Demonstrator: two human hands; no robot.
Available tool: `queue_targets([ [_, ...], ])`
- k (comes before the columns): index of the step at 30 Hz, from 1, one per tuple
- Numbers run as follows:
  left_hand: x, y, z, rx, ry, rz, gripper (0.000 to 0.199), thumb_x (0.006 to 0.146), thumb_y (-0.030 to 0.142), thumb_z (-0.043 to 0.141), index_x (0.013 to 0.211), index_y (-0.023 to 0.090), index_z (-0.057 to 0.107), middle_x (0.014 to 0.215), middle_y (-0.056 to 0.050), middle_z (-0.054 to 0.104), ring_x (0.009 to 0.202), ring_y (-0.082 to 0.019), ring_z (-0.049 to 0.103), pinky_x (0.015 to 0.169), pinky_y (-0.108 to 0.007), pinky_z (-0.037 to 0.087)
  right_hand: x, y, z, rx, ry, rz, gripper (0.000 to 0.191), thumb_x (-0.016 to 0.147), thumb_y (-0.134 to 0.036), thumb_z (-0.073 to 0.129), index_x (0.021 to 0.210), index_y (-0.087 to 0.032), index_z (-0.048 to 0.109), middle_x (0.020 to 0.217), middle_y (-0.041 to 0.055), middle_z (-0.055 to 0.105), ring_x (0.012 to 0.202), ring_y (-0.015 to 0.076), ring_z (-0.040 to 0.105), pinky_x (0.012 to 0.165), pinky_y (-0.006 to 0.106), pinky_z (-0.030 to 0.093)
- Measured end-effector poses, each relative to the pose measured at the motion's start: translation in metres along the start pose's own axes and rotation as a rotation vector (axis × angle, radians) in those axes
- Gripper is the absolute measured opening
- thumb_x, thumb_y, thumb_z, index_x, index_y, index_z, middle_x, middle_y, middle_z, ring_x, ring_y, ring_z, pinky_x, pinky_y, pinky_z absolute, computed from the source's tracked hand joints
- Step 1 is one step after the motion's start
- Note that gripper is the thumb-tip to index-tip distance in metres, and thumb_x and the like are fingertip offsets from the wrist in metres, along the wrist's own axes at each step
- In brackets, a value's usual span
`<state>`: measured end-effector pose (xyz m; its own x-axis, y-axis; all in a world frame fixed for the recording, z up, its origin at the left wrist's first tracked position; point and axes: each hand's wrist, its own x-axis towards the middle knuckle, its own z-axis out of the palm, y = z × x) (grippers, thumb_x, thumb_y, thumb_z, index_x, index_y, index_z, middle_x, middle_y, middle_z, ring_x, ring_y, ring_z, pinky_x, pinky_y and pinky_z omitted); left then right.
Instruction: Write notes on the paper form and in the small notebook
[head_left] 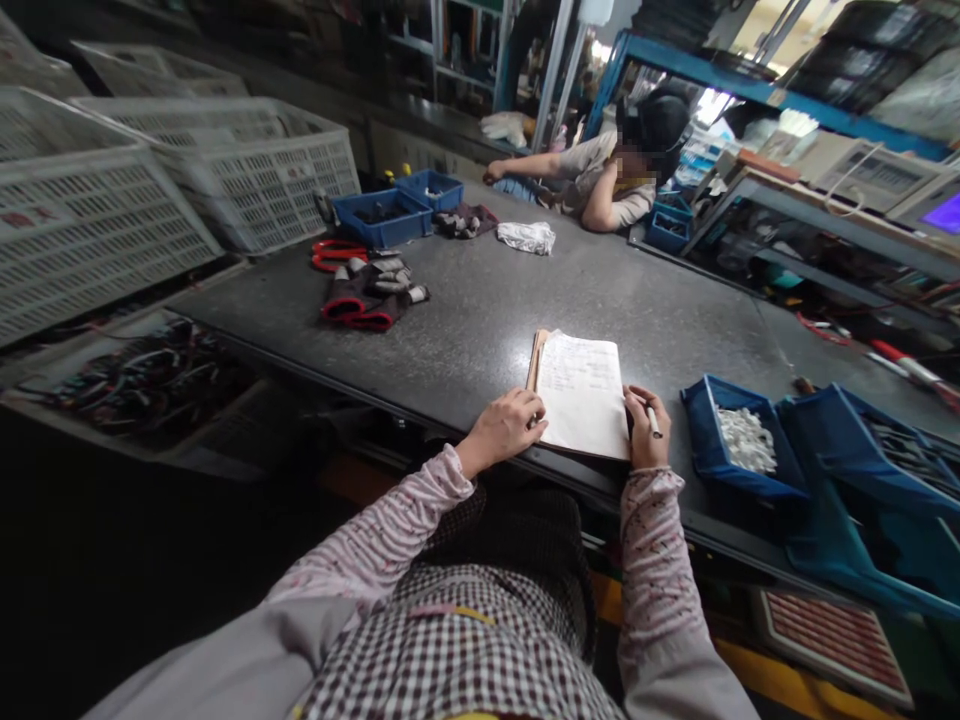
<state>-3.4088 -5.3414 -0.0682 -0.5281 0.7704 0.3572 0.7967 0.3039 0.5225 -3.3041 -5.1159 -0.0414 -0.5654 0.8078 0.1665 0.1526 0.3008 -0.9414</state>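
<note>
An open notebook [581, 395] with handwriting on its upper page lies near the front edge of the dark table [450, 345]. At its lower left edge rests my left hand [506, 428], fingers curled together. Something small and dark shows at those fingertips, too small to name. My right hand [649, 425] is closed around a pen [654, 422], which points down toward me. The fingers of that hand touch the notebook's right edge.
Right of the notebook stands a blue bin [697, 440] of small white parts, beside more bins [825, 430]. Gloves [371, 295], red-handled pliers [337, 254] and blue trays [386, 228] lie at the left. A co-worker [622, 185] leans on the far edge. White crates [277, 170] stand left.
</note>
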Motion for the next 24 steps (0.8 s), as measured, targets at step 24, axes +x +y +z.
queue_targets([
  [24, -0.0042, -0.0046, -0.0009, -0.049, 0.047, -0.001, 0.009, 0.093, 0.02, 0.061, 0.086, 0.019, 0.056, 0.097, 0.0, 0.062, 0.098, -0.019, 0.055, 0.089, -0.034, 0.048, -0.0032, 0.0079, 0.0066, 0.011, -0.055, -0.002, 0.069, 0.066, -0.06, 0.057, 0.108, -0.005, 0.064, 0.109, 0.0208, 0.068, 0.104, 0.031, 0.064, 0.097, 0.043, 0.046],
])
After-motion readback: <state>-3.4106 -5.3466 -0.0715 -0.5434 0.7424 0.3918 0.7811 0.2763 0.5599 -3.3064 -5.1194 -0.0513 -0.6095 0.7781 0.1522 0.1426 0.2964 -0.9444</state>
